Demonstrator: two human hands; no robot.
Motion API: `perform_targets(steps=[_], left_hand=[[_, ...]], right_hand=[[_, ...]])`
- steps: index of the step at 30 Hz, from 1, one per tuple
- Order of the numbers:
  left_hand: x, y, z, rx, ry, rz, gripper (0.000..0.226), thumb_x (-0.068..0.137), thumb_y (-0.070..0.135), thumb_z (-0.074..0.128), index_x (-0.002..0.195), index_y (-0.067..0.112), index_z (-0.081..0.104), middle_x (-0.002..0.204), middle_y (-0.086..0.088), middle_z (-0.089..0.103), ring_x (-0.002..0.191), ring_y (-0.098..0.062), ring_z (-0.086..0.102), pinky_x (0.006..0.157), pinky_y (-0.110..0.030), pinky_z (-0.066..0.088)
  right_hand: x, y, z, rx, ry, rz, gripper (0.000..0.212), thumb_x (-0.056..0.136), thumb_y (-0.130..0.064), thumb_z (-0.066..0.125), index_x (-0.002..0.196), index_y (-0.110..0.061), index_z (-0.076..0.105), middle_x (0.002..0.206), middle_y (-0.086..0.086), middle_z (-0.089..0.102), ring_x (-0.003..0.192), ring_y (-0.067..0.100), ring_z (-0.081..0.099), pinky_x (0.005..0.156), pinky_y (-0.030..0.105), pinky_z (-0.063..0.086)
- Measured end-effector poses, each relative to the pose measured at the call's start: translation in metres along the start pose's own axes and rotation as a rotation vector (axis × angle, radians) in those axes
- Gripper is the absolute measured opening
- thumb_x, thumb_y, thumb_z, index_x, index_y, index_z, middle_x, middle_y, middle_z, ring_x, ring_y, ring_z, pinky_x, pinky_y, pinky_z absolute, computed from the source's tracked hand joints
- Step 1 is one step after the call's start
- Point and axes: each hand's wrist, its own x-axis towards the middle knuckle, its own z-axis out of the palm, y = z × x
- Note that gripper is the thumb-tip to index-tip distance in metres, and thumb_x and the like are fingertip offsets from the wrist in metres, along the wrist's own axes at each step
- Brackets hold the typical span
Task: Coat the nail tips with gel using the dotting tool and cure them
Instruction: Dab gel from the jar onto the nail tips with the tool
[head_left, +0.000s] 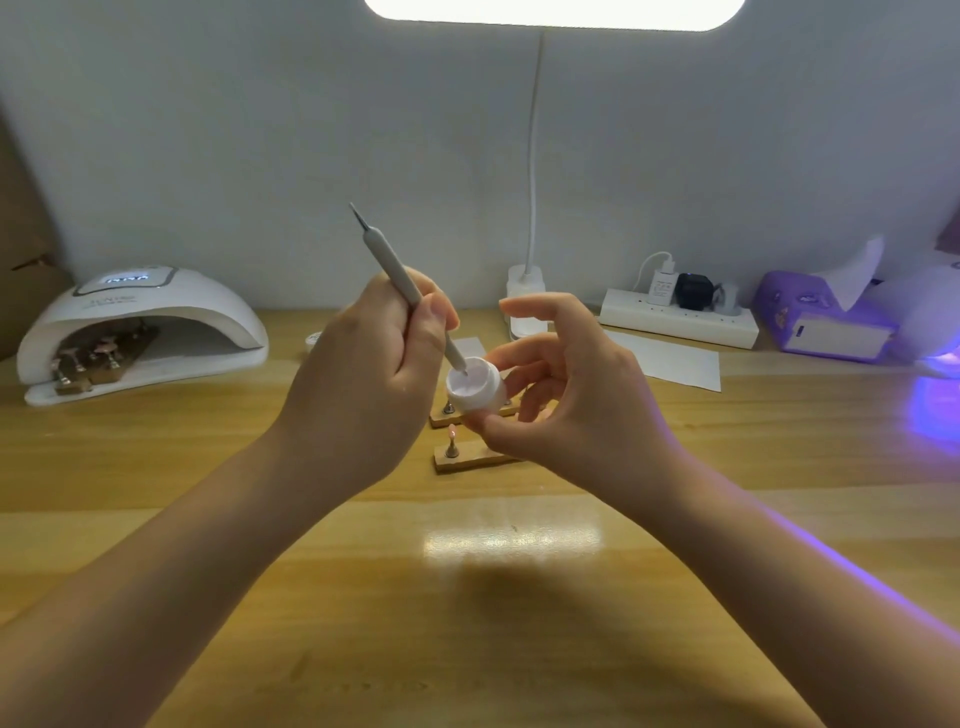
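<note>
Your left hand (384, 358) grips the dotting tool (410, 291), slanted down to the right, its tip dipped in the gel pot (475, 389) pinched by your right hand (566, 395). A pink nail tip (452, 431) stands just below on the table (467, 597).

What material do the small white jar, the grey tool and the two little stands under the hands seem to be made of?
Small white jar: probably plastic, opaque with a soft sheen.
Grey tool: matte grey body, plastic or coated metal; its thin upper tip looks metallic.
Two little stands: likely wood, tan with grain, carrying small metal pegs.
</note>
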Motion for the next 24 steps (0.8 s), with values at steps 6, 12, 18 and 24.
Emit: perform_targets(steps=[6,12,18,24], left_hand=[[0.001,-0.002,0.001,-0.006,0.0,0.002,0.018,0.103,0.024,0.037,0.092,0.023,0.051,0.068,0.012,0.048,0.065,0.008,0.052,0.054,-0.009,0.037],[0.004,0.001,-0.002,-0.13,0.082,0.002,0.023,0.104,0.021,0.037,0.085,0.029,0.049,0.068,0.01,0.049,0.056,-0.001,0.05,0.05,-0.014,0.039],[0.007,0.002,-0.006,-0.272,0.127,-0.099,0.025,0.105,0.023,0.036,0.087,0.024,0.054,0.064,0.009,0.047,0.054,-0.003,0.044,0.056,-0.026,0.04],[0.011,0.003,-0.006,-0.472,0.165,-0.275,0.028,0.105,0.023,0.035,0.087,0.021,0.056,0.058,0.011,0.046,0.051,-0.001,0.044,0.05,-0.016,0.041]], right_hand=[[0.0,0.0,0.0,0.008,0.002,0.005,0.075,0.066,-0.026,0.087,0.128,-0.02,0.045,0.097,-0.009,0.068,0.077,0.006,0.066,0.066,0.018,0.057],[0.0,0.0,-0.001,0.013,0.015,0.019,0.074,0.065,-0.027,0.087,0.126,-0.022,0.045,0.096,-0.012,0.068,0.076,0.004,0.066,0.065,0.018,0.056],[0.0,0.0,-0.001,0.03,0.016,0.032,0.073,0.065,-0.029,0.087,0.125,-0.023,0.045,0.095,-0.012,0.068,0.077,0.005,0.066,0.066,0.021,0.057],[0.0,0.0,-0.003,0.026,0.033,0.021,0.074,0.065,-0.033,0.085,0.125,-0.021,0.045,0.094,-0.013,0.068,0.078,0.003,0.066,0.068,0.021,0.057]])
